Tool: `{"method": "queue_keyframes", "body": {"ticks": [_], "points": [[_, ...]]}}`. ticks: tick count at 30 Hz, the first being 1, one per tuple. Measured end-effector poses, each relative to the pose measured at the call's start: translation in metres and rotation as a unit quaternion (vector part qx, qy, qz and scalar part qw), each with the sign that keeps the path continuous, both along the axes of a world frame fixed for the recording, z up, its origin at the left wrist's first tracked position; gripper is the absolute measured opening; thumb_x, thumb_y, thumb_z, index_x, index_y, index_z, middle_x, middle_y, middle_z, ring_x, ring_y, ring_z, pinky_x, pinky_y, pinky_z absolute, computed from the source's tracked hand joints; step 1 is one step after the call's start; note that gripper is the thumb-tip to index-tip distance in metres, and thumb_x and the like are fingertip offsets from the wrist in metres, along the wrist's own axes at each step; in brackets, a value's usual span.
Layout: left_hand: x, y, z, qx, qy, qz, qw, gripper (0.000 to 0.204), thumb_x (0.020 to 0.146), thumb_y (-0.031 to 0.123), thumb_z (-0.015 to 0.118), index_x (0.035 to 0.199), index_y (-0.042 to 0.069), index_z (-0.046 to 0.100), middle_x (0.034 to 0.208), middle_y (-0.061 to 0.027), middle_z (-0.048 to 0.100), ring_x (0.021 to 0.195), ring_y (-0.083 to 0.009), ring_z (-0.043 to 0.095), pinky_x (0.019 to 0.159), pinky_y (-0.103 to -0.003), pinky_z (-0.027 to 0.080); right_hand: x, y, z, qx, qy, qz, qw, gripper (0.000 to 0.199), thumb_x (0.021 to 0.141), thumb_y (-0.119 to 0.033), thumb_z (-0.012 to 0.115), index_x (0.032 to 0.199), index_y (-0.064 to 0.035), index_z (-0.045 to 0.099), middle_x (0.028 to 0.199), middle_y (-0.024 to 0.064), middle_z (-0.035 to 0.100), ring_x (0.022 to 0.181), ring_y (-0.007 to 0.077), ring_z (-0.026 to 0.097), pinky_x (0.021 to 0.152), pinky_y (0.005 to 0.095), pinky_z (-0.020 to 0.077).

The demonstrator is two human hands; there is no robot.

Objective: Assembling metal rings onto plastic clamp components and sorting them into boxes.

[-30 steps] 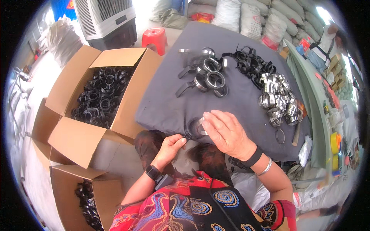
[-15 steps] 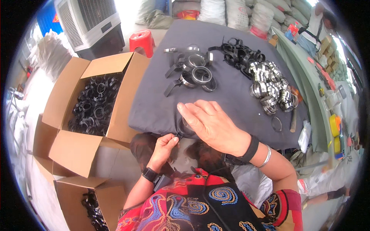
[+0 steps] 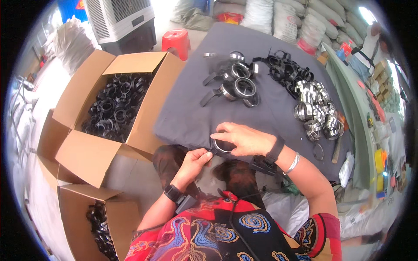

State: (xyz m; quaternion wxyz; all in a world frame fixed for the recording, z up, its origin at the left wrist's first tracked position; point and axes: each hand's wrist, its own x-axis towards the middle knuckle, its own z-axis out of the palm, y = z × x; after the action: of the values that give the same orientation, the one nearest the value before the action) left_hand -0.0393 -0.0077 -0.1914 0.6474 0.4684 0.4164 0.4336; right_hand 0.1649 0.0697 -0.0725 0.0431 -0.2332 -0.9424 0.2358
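At the table's near edge, my left hand [image 3: 195,164] pinches the short black handle of a black ring with a silver metal band [image 3: 217,146]. My right hand [image 3: 248,139] lies over the same ring from the right, fingers bent around its rim, covering much of it. Beyond the hands lies a group of banded black rings with handles [image 3: 244,88]. To its right are a heap of plain black rings [image 3: 285,69] and a pile of shiny metal bands [image 3: 320,106].
The grey-covered table [image 3: 183,115] bears a loose metal band [image 3: 318,151] and a wooden-handled tool [image 3: 336,150]. At left stand a cardboard box [image 3: 93,150] of black rings and a lower box [image 3: 124,222]. Behind are a red stool [image 3: 176,42], an air cooler [image 3: 126,26] and another person [image 3: 365,54].
My right hand has come down from above the ring onto it, its fingers now bent around the rim. My left hand still pinches the handle. The whole view has shifted slightly.
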Motion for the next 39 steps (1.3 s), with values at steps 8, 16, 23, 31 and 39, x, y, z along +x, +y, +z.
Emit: {"method": "queue_keyframes", "body": {"ticks": [8,16,23,31,39], "points": [[-0.001,0.013,0.008,0.021,-0.004,-0.009,1.0,0.023,0.093,0.019,0.054,0.075,0.005,0.06,0.068,0.0012,0.06,0.065,-0.0074,0.051,0.063,-0.026,0.042,-0.008,0.012,0.004,0.037,-0.031,0.014,0.999,0.061,0.064,0.0,0.065,0.124,-0.0042,0.05,0.118,0.0192,0.047,0.105,0.0361,0.052,0.084,0.0409,0.0475],[0.01,0.003,0.0,-0.014,-0.063,0.007,0.998,0.024,0.091,0.024,0.058,0.074,0.007,0.059,0.065,0.0047,0.055,0.061,-0.0047,0.049,0.054,-0.023,0.04,-0.017,-0.007,0.013,0.094,-0.049,0.002,0.994,0.059,0.077,-0.023,0.066,0.13,-0.0052,0.046,0.13,0.0202,0.044,0.121,0.0406,0.041,0.099,0.0508,0.0368],[0.011,-0.003,-0.021,0.002,-0.071,-0.015,0.997,0.028,0.094,0.025,0.055,0.074,0.006,0.057,0.063,0.0035,0.051,0.059,-0.0053,0.045,0.055,-0.023,0.038,-0.048,-0.017,-0.038,0.201,-0.045,-0.091,0.974,0.051,0.085,-0.035,0.059,0.126,-0.0047,0.051,0.135,0.0186,0.044,0.127,0.0379,0.038,0.101,0.0609,0.0284],[-0.007,0.002,-0.003,-0.019,0.02,-0.015,0.999,0.022,0.094,0.02,0.056,0.091,0.0,0.063,0.082,0.0005,0.063,0.079,-0.0073,0.055,0.073,-0.026,0.047,-0.062,-0.007,-0.032,0.221,-0.011,-0.129,0.967,0.049,0.086,-0.034,0.056,0.124,-0.0027,0.052,0.132,0.0139,0.047,0.124,0.0305,0.042,0.096,0.0579,0.0328],[-0.007,0.006,0.006,0.032,0.068,-0.047,0.996,0.018,0.095,0.016,0.053,0.089,0.002,0.063,0.075,0.0018,0.06,0.068,-0.0052,0.052,0.062,-0.022,0.043,-0.053,-0.007,-0.044,0.199,-0.003,-0.195,0.96,0.048,0.087,-0.032,0.054,0.128,-0.0066,0.05,0.136,0.0129,0.045,0.128,0.0322,0.038,0.101,0.0582,0.0305]]}}
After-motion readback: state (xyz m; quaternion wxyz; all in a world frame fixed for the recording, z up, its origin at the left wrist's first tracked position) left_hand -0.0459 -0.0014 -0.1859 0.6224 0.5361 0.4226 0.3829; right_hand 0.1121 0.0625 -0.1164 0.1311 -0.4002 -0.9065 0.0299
